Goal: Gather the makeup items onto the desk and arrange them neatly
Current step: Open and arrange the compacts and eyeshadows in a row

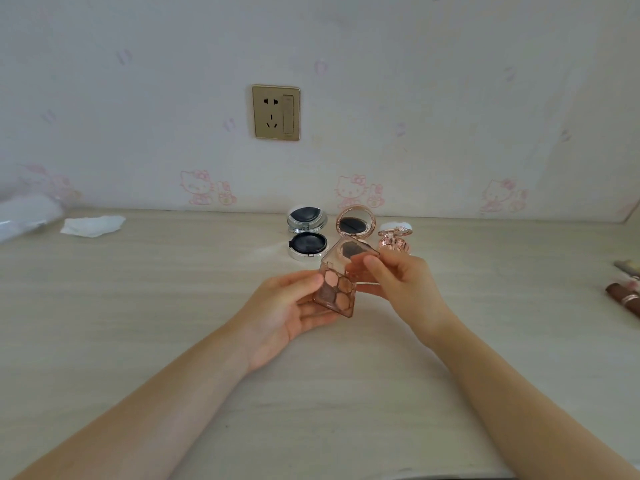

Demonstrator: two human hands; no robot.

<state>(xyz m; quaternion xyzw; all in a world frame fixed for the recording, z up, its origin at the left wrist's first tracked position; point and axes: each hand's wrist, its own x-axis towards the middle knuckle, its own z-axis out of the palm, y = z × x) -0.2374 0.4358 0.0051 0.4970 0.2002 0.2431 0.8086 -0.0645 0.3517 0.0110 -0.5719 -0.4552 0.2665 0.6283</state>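
Both hands above bench [173,306], mid-frame. Left hand [291,313] palm up, fingers curled under eyeshadow palette [337,292], thumb on its edge. Right hand [398,282] fingers pinched on palette's clear lid [349,252], lid raised, open. Just behind fingers, near wall: silver compact [307,233], open, dark puff showing; pink round compact [356,223] w/ mirror up; small pink jar [394,239]. Far right of fingers: brushes [627,289]. Far left: crumpled tissue [92,226]. Socket [276,112] on wall above.
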